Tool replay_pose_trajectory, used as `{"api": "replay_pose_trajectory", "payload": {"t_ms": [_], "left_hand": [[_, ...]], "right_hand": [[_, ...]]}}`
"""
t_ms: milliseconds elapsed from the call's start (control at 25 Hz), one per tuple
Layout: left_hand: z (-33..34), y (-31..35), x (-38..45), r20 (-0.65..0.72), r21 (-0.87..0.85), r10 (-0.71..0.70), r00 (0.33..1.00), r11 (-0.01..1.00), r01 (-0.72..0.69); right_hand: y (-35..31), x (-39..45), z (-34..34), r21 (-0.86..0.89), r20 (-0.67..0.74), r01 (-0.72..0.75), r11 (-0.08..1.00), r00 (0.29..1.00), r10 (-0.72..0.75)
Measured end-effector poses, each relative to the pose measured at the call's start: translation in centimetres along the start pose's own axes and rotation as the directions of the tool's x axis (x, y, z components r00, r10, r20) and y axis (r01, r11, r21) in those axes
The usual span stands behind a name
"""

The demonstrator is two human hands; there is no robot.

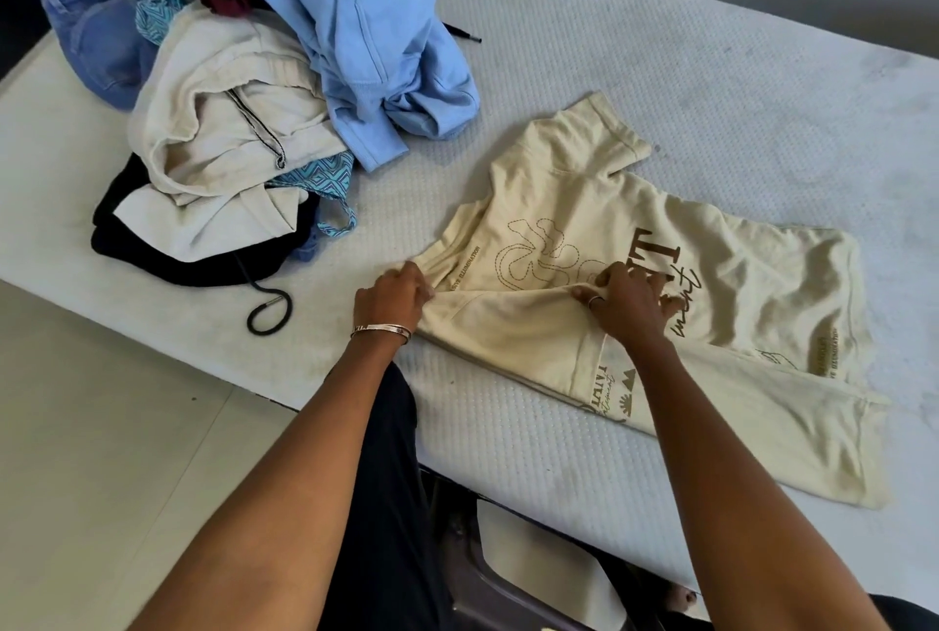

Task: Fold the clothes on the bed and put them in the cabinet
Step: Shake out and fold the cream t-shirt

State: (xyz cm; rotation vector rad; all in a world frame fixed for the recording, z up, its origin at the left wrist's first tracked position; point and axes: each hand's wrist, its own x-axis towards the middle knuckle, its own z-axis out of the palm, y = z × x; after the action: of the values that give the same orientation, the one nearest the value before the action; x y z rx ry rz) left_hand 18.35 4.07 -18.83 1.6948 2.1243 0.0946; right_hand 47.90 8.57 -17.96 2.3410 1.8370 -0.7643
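Hands, left hand and right hand, pinch cream shirt; clothes pile beside.

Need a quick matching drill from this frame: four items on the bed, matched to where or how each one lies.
Items:
1. cream T-shirt
2. light blue hoodie
3. black garment
4. denim piece

States:
A. bottom of the pile, under an off-white garment
B. far left edge of the pile
C. spread flat, gripped by left hand and right hand
D. crumpled on top of the pile

Pairs: 1-C, 2-D, 3-A, 4-B
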Motion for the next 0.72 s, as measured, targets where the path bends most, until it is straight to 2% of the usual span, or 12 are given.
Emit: {"api": "replay_pose_trajectory", "payload": {"t_ms": [80,120,160,240,320,400,520,560,600,640,680,720], "left_hand": [[-0.1,0.2,0.6,-0.134,-0.062,-0.135,0.982,0.990,0.128],[-0.2,0.3,1.0,-0.164,-0.064,-0.192,0.968,0.981,0.184],[-0.4,0.3,1.4,-0.136,-0.042,-0.220,0.966,0.975,0.216],[-1.0,0.3,2.3,0.029,0.016,-0.205,0.978,0.979,0.205],[-1.3,0.1,2.8,0.149,-0.026,-0.197,0.969,0.979,0.203],[-1.6,-0.6,2.9,0.080,-0.086,-0.264,0.961,0.959,0.271],[-1.6,-2.3,2.2,-0.037,-0.150,-0.419,0.907,0.900,0.409],[-1.5,-2.5,1.7,-0.095,-0.125,-0.419,0.903,0.905,0.407],[-1.4,-2.4,1.4,-0.180,-0.079,-0.342,0.922,0.940,0.333],[-1.3,-2.0,1.2,-0.247,-0.047,-0.172,0.953,0.985,0.166],[-1.2,-1.4,1.0,-0.251,-0.066,0.047,0.967,0.996,-0.065],[-0.9,-0.8,0.9,-0.180,-0.124,0.244,0.953,0.956,-0.268]], "right_hand": [[-0.5,-1.5,0.6,0.077,-0.172,-0.056,0.995,0.983,0.069],[-1.0,-2.3,1.1,0.094,-0.265,-0.004,0.996,0.964,0.029],[-1.6,-3.0,1.5,0.108,-0.330,0.076,0.991,0.943,-0.036],[-2.7,-3.8,2.7,0.116,-0.334,0.208,0.971,0.929,-0.160],[-3.5,-4.0,3.7,0.120,-0.266,0.253,0.960,0.940,-0.214],[-3.8,-3.9,4.4,0.113,-0.254,0.259,0.959,0.941,-0.224],[-3.7,-4.1,5.1,0.066,-0.360,0.252,0.966,0.908,-0.212],[-3.7,-4.3,5.2,0.029,-0.404,0.273,0.962,0.883,-0.238],[-3.7,-4.5,5.3,-0.019,-0.428,0.319,0.948,0.854,-0.296],[-3.6,-4.6,5.5,-0.085,-0.414,0.381,0.921,0.827,-0.381],[-3.4,-4.6,5.6,-0.147,-0.357,0.446,0.883,0.809,-0.468],[-3.2,-4.4,5.6,-0.186,-0.269,0.492,0.851,0.807,-0.526]]}}
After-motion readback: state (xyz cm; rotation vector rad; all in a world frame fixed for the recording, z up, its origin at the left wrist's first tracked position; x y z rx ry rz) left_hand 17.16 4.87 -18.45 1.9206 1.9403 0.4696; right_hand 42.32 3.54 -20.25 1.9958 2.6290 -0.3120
